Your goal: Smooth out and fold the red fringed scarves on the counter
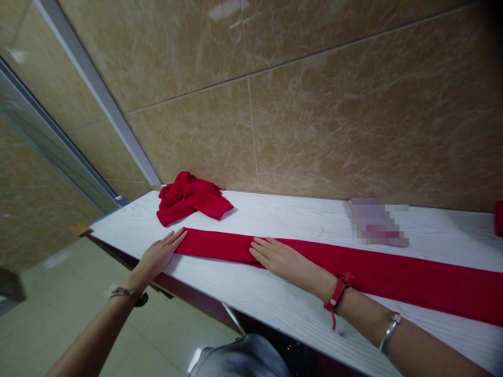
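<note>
A long red cloth strip (377,267), which looks like a folded scarf, lies flat along the white table and runs out of view on the right. At its left end my left hand (159,255) rests with fingers stretched out, touching the edge. My right hand (277,255) lies flat on the strip farther right, its fingers straight and pointing left. Neither hand grips the cloth. Behind the left end, a crumpled red cloth (192,198) sits in a loose heap.
The white table (275,209) stands against a tan marble-tiled wall (314,120). A blurred-out flat item (377,222) lies at the back right. Something red (499,219) shows at the far right edge. Tiled floor (78,309) is at the left.
</note>
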Tool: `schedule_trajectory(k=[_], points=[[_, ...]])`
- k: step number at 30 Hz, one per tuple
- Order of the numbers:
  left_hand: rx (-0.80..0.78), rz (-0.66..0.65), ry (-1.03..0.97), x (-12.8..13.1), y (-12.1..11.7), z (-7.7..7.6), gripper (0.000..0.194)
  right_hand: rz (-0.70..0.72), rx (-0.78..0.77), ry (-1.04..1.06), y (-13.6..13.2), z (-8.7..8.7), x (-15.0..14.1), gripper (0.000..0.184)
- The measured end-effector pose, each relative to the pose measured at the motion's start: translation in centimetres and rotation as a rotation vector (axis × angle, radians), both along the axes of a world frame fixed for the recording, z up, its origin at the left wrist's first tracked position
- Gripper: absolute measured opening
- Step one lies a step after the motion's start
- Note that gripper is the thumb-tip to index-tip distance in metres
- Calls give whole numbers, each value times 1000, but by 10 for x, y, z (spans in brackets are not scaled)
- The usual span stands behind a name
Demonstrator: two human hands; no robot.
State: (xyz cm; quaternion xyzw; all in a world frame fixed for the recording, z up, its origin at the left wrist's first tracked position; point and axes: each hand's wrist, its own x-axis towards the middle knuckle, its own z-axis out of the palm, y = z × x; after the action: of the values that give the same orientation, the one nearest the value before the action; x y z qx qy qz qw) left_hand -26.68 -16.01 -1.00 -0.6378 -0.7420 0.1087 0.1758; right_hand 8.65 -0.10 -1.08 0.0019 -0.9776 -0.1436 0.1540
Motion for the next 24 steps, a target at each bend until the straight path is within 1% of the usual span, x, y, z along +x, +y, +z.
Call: schedule_trajectory(k=[5,9,11,12,14,17,21,23,24], points=[[-84,97,-13,2,8,5,59,14,-168,-87,-5,1,7,46],[-67,159,-40,5,13,7,58,4,-232,-83,-6,2,11,48],[-34,166,-50,8,15,7,57,-14,-244,-72,-5,1,11,49],[-14,140,-45,11,16,7,57,-26,-248,-69,-5,1,11,50],[24,39,-31,16,19,10,57,-45,-241,-76,-3,1,11,50],[32,-96,-67,22,26,17,56,-44,-182,-72,0,3,11,47],[92,-163,-101,21,33,23,53,-15,-87,26,4,5,9,43],[102,-178,-95,17,33,20,51,-6,-92,31,6,2,9,43],[82,-176,-101,15,32,18,50,-6,-111,14,6,0,10,43]])
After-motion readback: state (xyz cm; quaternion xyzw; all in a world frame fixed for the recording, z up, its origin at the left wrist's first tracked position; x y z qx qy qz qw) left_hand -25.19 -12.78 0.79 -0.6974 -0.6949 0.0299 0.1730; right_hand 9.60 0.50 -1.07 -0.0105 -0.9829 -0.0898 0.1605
